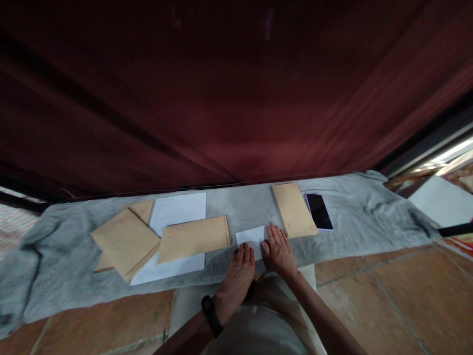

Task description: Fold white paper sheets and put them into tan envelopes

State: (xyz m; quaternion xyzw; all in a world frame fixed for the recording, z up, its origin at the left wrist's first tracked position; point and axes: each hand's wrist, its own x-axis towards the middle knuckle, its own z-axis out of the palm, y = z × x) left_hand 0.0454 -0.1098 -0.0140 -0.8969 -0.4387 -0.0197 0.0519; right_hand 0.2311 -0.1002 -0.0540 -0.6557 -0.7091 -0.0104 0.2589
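Note:
A small piece of white paper (253, 238), seemingly folded, lies flat on the grey cloth in front of me. My left hand (241, 266) rests its fingertips on the paper's lower left part, fingers stretched out. Along the right edge, my right hand (279, 249) lies flat with its fingers extended over the paper. Just left is a stack of long brown envelopes (194, 238) on top of white sheets (179, 212). Another pile of brown envelopes (294, 209) sits close to the right hand.
A phone (319, 212) lies right of the envelopes. Square brown envelopes (127, 241) overlap at the left. The grey cloth (354, 212) covers a narrow surface against a dark red curtain (236, 98). Tiled floor (369, 301) runs below. A white panel (445, 202) stands far right.

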